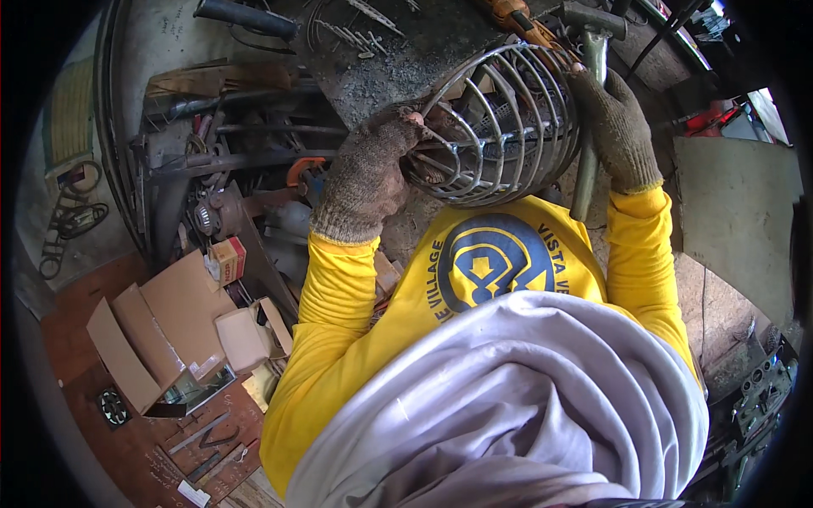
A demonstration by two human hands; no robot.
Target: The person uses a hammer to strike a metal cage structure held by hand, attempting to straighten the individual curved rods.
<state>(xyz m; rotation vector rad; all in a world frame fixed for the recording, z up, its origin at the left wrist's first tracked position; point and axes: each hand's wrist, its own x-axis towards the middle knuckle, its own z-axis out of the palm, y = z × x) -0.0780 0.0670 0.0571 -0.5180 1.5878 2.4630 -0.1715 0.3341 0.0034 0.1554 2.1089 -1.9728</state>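
Observation:
A rounded cage of bent metal bars point(500, 127) is held up in front of my yellow shirt. Around the bars at its narrow left end, my gloved left hand point(366, 173) is closed. My gloved right hand point(616, 127) is closed at the cage's right rim, a fingertip against the bars. Between that palm and the cage runs the pipe handle of a metal hammer point(584, 182), its head lying beyond the hand. Whether the right hand also grips this handle, I cannot tell. An orange power tool point(521, 24) lies just past the cage.
Beyond my hands is a dark worktop point(356, 85) with grit and thin rods. Scrap metal bars point(254, 157) crowd the left side. An open cardboard box point(161, 326) and hand tools point(207, 440) lie lower left. A grey sheet panel point(741, 195) stands at right.

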